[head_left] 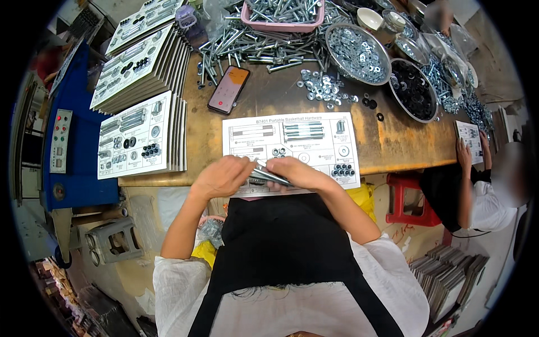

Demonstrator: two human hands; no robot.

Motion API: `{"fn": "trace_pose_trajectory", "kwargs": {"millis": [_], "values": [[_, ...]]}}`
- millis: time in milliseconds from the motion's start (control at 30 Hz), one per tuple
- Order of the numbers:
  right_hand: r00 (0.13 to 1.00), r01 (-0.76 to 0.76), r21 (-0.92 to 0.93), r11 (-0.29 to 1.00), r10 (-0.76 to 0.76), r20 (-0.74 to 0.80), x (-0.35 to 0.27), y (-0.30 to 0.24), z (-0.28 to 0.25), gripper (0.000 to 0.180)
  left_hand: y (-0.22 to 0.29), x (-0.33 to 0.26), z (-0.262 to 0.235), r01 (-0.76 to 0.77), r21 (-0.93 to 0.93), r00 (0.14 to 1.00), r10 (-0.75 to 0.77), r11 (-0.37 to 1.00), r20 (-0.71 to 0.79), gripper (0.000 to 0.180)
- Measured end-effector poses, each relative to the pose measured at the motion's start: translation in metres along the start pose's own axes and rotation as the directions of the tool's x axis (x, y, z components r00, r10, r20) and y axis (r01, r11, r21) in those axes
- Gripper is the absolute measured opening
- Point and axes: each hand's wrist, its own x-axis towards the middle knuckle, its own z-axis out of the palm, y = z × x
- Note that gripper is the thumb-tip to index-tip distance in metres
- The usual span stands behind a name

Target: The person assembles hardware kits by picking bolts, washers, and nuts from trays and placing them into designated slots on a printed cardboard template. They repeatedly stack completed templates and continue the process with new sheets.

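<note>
A white printed hardware card [328,149] lies near the table's front edge, with pictured parts and real bolts and nuts on it. Over its lower part, my right hand [300,173] is closed around several long silver bolts [271,178]. My left hand [224,175] meets the left end of these bolts, its fingers bent and pressed against them. Its fingertips are partly hidden. Higher on the card, a row of bolts [304,131] sits in the upper right box. Small nuts [279,152] rest near the middle and dark nuts [343,170] at the lower right.
Stacked filled cards [140,137] stand at left. A phone [228,89], loose washers [323,90], a bolt heap [224,48] and a pink basket [283,26] lie beyond. Bowls of silver washers [359,53] and black parts [414,90] sit right; a co-worker's hand [464,154] holds another card.
</note>
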Motion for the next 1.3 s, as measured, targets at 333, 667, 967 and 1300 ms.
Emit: {"fn": "trace_pose_trajectory", "kwargs": {"millis": [333, 667, 967, 1300], "values": [[0.412, 0.202, -0.659, 0.724, -0.674, -0.614, -0.006, -0.032, -0.066, 0.02, -0.074, -0.006, 0.056, 0.353, 0.01, 0.931, -0.35, 0.935, -0.104, 0.032], [0.53, 0.535, -0.325, 0.78, -0.609, -0.59, 0.002, -0.013, -0.06, 0.014, -0.069, -0.021, 0.074, 0.337, -0.037, 0.938, -0.339, 0.941, -0.066, 0.046], [0.633, 0.333, -0.639, 0.694, -0.666, -0.394, 0.086, -0.008, -0.028, 0.009, -0.06, -0.028, 0.073, 0.445, -0.202, 0.852, -0.482, 0.872, -0.205, 0.032], [0.368, 0.109, -0.954, 0.279, -0.903, -0.222, 0.076, 0.001, -0.026, 0.011, -0.06, -0.007, 0.058, 0.536, -0.251, 0.829, -0.559, 0.806, -0.027, 0.043]]}}
